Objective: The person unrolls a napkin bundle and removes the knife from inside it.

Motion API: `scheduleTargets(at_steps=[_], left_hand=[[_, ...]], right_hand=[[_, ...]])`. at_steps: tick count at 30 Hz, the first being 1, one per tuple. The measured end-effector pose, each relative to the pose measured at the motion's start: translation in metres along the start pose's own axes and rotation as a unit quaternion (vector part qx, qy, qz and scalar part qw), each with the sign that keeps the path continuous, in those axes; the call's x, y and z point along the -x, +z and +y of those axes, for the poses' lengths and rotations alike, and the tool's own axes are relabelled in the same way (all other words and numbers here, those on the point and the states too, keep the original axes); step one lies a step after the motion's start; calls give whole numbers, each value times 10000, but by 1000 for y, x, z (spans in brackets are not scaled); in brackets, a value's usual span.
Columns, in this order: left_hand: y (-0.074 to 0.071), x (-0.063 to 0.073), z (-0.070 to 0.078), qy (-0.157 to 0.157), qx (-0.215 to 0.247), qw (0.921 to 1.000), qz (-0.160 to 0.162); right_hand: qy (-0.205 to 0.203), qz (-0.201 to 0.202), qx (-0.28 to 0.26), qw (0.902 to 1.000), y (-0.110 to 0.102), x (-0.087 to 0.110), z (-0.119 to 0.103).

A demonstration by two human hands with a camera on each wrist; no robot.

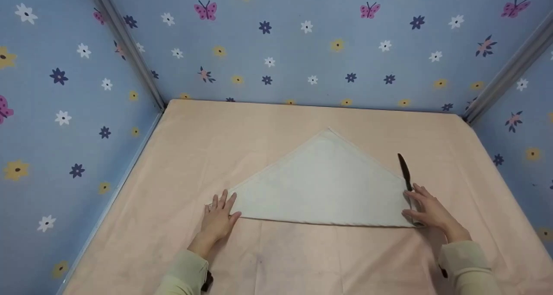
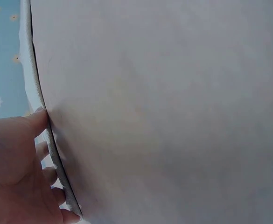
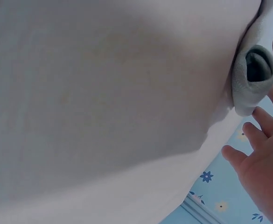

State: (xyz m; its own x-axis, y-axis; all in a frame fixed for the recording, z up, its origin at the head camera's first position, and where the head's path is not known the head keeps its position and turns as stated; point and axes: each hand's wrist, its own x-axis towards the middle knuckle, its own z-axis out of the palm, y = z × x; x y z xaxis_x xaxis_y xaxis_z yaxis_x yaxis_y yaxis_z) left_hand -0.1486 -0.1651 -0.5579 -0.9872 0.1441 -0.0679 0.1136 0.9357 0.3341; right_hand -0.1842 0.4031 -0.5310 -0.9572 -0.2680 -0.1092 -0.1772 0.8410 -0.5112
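A pale cloth napkin (image 1: 319, 182) lies folded in a triangle, its point away from me and its long folded edge towards me. My left hand (image 1: 219, 219) rests with spread fingers on its left corner; the left wrist view shows the thumb at the folded edge (image 2: 57, 161). At the right end, the cloth is turned over into a small roll (image 3: 255, 77) with a hollow end. A dark table knife (image 1: 404, 167) sticks out of the roll's far end, its lower part hidden by cloth and hand. My right hand (image 1: 430, 210) touches the roll with extended fingers and thumb.
A peach cloth (image 1: 181, 148) with slight creases covers the table. Blue panels (image 1: 298, 40) with flowers and butterflies stand behind it and along both sides. Grey metal posts (image 1: 129, 49) rise at the back corners.
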Motion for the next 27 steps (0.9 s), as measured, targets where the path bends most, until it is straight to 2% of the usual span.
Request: scheduleTargets(at_steps=[8, 20, 27], left_hand=[[0, 0, 0, -26, 16, 10000, -10], [0, 0, 1, -42, 8, 10000, -22], [0, -1, 0, -186, 79, 9996, -219]], right_hand=[[221, -188, 156, 9995, 4, -1, 4], [63, -154, 37, 9999, 0, 3, 10], [35, -214, 17, 9998, -4, 7, 11]])
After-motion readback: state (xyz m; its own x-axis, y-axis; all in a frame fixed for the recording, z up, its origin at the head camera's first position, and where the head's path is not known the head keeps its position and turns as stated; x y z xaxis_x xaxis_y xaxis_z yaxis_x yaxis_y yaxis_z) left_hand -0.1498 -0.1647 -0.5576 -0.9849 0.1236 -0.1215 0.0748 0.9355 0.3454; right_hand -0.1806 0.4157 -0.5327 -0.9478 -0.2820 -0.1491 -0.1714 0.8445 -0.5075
